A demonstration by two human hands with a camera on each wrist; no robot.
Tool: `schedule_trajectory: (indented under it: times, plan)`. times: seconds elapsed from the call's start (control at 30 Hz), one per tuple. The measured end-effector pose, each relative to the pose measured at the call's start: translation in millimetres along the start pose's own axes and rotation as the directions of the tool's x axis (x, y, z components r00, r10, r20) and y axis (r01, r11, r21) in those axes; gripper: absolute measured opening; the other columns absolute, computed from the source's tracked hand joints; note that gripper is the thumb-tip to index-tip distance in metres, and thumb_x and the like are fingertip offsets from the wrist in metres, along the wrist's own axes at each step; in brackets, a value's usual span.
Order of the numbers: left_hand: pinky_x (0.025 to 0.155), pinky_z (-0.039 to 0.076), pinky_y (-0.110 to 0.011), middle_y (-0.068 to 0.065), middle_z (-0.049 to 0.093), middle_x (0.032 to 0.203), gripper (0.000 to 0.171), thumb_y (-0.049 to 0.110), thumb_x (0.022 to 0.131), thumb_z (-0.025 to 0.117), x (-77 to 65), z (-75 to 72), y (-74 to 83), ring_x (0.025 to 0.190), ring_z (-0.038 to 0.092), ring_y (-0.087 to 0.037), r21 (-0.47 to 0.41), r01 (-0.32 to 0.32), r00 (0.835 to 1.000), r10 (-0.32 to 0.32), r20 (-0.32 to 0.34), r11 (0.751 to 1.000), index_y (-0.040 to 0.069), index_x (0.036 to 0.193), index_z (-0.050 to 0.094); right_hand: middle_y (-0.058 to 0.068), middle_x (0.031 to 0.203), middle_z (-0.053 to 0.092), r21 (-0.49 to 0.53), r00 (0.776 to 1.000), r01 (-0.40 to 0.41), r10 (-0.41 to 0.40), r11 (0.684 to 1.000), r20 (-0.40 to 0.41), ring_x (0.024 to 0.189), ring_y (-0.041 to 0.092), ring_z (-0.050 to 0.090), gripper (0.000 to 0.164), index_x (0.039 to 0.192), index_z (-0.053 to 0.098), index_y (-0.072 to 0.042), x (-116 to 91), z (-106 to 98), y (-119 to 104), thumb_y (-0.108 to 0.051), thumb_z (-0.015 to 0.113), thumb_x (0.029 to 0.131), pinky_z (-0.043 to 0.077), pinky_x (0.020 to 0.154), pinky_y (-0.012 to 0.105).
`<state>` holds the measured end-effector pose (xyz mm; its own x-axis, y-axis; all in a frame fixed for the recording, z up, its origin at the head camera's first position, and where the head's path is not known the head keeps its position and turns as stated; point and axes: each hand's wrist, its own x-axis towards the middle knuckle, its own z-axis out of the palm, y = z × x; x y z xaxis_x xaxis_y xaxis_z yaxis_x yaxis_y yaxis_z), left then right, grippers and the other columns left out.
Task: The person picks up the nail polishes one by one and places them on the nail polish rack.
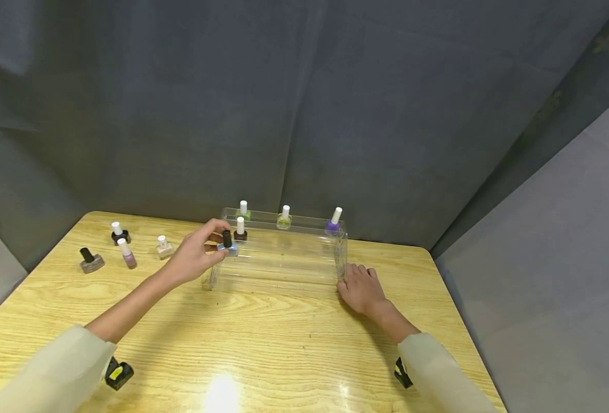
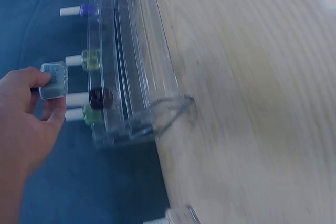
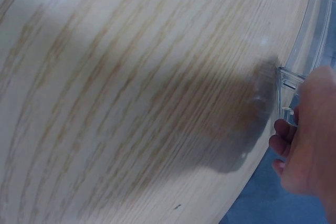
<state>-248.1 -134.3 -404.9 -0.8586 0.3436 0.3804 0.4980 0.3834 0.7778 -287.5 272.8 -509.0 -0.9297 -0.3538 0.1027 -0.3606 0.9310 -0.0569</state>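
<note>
My left hand (image 1: 195, 255) pinches a light blue nail polish bottle (image 1: 229, 250) with a black cap, at the left end of a clear stepped display rack (image 1: 278, 269). In the left wrist view the same bottle (image 2: 54, 82) is between thumb and fingers, beside the rack's upper steps. On the top step stand a green bottle (image 1: 244, 215), a yellow-green bottle (image 1: 284, 220) and a purple bottle (image 1: 332, 225), all white-capped. A dark bottle (image 1: 239, 233) stands one step lower at the left. My right hand (image 1: 361, 289) grips the rack's right end, fingers curled at its side.
Left of the rack on the wooden table (image 1: 263, 344) are a grey bottle (image 1: 92, 263), a black bottle (image 1: 121, 236), a pink-purple bottle (image 1: 129, 259) and a pale bottle (image 1: 165, 250). A dark curtain (image 1: 206, 115) hangs behind the table.
</note>
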Motion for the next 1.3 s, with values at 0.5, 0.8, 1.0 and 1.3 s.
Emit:
schedule_trajectory:
  times: [0.5, 0.8, 1.0, 1.3]
  plan:
    - [0.081, 0.050, -0.034, -0.010, 0.055, 0.107, 0.041, -0.005, 0.084, 0.060, 56.3, 59.8, 2.6, 0.096, 0.058, -0.024, 0.010, -0.070, 0.997, 0.070, -0.015, 0.997, 0.010, 0.120, 0.048, 0.002, 0.073, 0.032, -0.040, 1.000, 0.001, -0.002, 0.999, -0.010, 0.074, 0.024, 0.035, 0.024, 0.078, 0.031, -0.014, -2, 1, 1, -0.030, 0.031, 0.095, 0.028, 0.075, 0.044]
    - [0.084, 0.049, -0.037, -0.009, 0.056, 0.107, 0.043, -0.008, 0.083, 0.059, 77.7, 87.0, -9.5, 0.099, 0.057, -0.023, 0.010, -0.052, 0.998, 0.052, -0.047, 0.999, 0.011, 0.120, 0.049, 0.002, 0.073, 0.033, -0.046, 1.000, -0.015, 0.016, 0.999, 0.011, 0.073, 0.024, 0.033, 0.024, 0.078, 0.032, -0.013, -1, -1, -1, -0.030, 0.031, 0.095, 0.026, 0.072, 0.043]
    - [0.086, 0.047, -0.035, -0.008, 0.058, 0.106, 0.043, -0.011, 0.081, 0.060, 85.6, 95.3, -18.2, 0.100, 0.057, -0.023, 0.031, -0.035, 0.997, 0.037, -0.066, 0.999, 0.007, 0.119, 0.050, 0.002, 0.074, 0.035, -0.047, 0.999, -0.027, 0.029, 0.999, 0.038, 0.074, 0.023, 0.034, 0.024, 0.079, 0.033, -0.014, -1, -5, -4, -0.030, 0.033, 0.096, 0.027, 0.074, 0.042]
    - [0.087, 0.047, -0.038, -0.007, 0.058, 0.104, 0.044, -0.010, 0.081, 0.060, 90.3, 102.2, -28.4, 0.101, 0.057, -0.024, 0.054, 0.034, 0.997, -0.031, -0.067, 0.998, 0.008, 0.120, 0.050, 0.002, 0.074, 0.036, -0.047, 0.999, -0.033, 0.035, 0.998, 0.041, 0.075, 0.023, 0.035, 0.023, 0.079, 0.034, -0.013, -2, -8, -5, -0.029, 0.033, 0.095, 0.028, 0.075, 0.042]
